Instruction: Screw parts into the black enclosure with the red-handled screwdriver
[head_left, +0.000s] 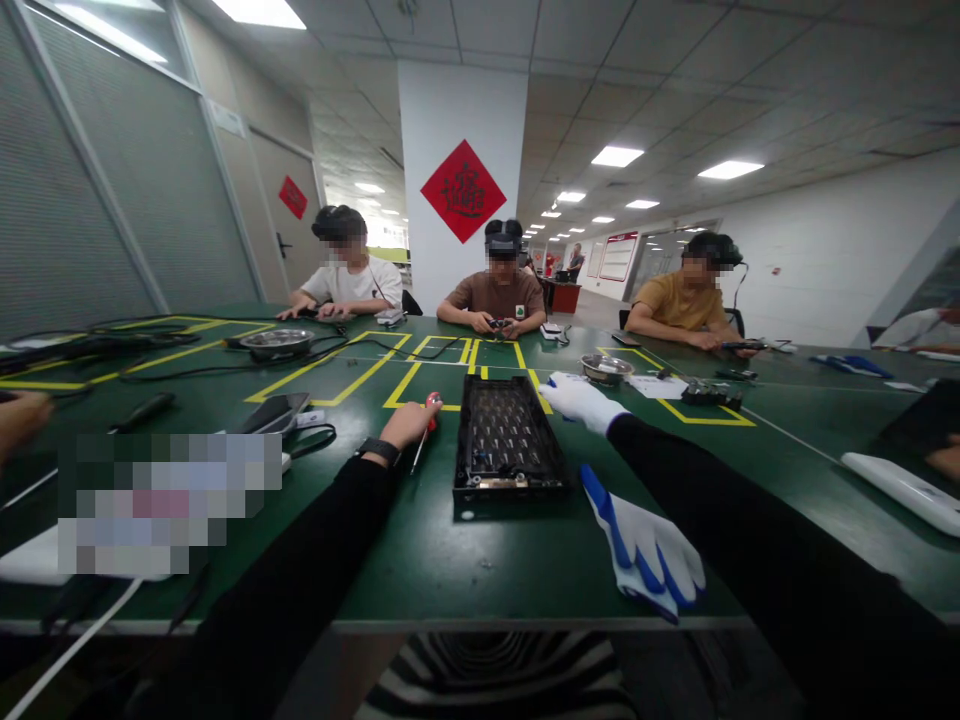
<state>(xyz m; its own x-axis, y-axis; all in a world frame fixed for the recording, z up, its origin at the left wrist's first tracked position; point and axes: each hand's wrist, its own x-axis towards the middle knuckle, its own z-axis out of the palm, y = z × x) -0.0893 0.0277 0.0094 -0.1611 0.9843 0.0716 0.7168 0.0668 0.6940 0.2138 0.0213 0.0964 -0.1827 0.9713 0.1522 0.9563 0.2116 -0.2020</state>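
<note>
My left hand (406, 425), bare with a dark band on the wrist, is closed on a screwdriver (431, 402) with a red handle; its metal shaft points down toward the table. To the right of it lies a black open rectangular case (513, 436) with rows of small shiny parts inside. My right hand (583, 399), in a white glove, is stretched out by the far right corner of the case with nothing visible in it. Whether its fingertips touch the case I cannot tell. A loose white and blue glove (646, 548) lies nearer to me on the right.
Metal bowls (606, 368) stand farther back on the green table (420, 570), which bears yellow tape outlines. Black cables (187, 352) and a phone (276, 413) lie on the left. Dark metal parts (711, 393) lie at the right. Several people sit around the table.
</note>
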